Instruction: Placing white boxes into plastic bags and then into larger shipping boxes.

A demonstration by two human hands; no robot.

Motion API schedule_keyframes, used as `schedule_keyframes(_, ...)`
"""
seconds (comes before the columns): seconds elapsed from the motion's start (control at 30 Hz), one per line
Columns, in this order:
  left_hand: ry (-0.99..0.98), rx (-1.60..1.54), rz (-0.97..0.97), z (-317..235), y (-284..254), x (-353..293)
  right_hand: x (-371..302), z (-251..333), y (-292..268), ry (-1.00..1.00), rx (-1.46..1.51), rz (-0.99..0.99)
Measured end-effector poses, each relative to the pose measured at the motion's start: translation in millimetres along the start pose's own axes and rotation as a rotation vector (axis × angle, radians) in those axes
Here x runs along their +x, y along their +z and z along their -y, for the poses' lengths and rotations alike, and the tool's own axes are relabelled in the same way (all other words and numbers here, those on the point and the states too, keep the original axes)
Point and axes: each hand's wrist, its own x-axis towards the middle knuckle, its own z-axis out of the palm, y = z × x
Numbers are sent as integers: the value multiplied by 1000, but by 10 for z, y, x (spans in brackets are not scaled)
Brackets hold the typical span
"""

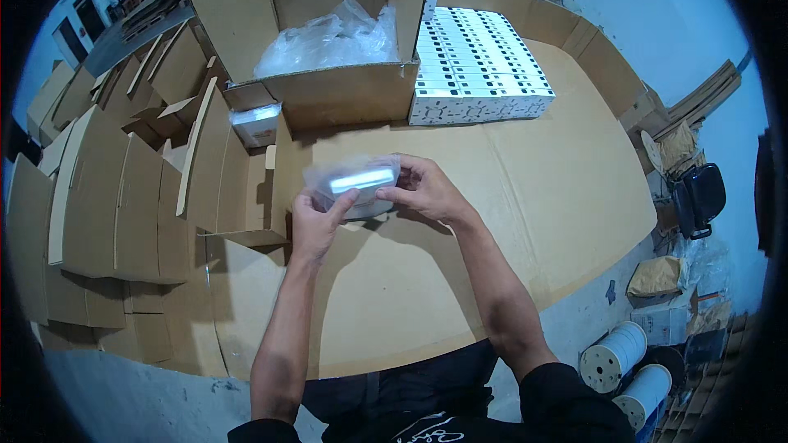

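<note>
A small white box-like item in a cloudy clear plastic bag (pixel 355 184) is held a little above the cardboard-covered table (pixel 410 279), its top face glaring with light. My left hand (pixel 315 225) grips its near left side, with the thumb pressed on top. On the right end my right hand (pixel 428 189) is closed, thumb on the near edge and fingers behind. What lies inside the plastic cannot be made out exactly. Just left of my left hand stands an open carton (pixel 246 197), with a white packet (pixel 258 125) at its far end.
Beyond my hands a large carton (pixel 345 86) holds crumpled clear plastic bags (pixel 332 37). Rows of white boxes (pixel 480 66) sit to its right. Several open cartons (pixel 123 197) crowd the left side. Cable spools (pixel 614 357) and a black chair (pixel 698 197) stand off to the right.
</note>
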Motion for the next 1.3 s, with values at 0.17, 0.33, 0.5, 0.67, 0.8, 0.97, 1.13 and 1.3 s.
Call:
schedule_keyframes(0.17,104,-41,12,56,-25,10,11,24,3,62,-16,-13)
schedule_keyframes(0.33,167,-43,29,53,-38,24,0,31,-8,7,-6,-20)
schedule_keyframes(0.5,257,41,-33,21,-43,23,7,42,39,-89,14,-49)
schedule_keyframes(0.67,238,33,-46,25,-19,19,-11,77,27,-10,-10,-23)
schedule_keyframes(0.8,188,67,-56,-26,-39,-5,-17,136,-20,23,-59,-47)
schedule_keyframes(0.97,192,-50,-121,48,26,18,48,-97,-62,-151,80,-51)
schedule_keyframes(1.13,132,-321,-158,133,45,42,99,-177,-17,-161,84,-83)
schedule_keyframes(1.3,161,-296,-174,151,29,51,51,22,143,-254,270,-221)
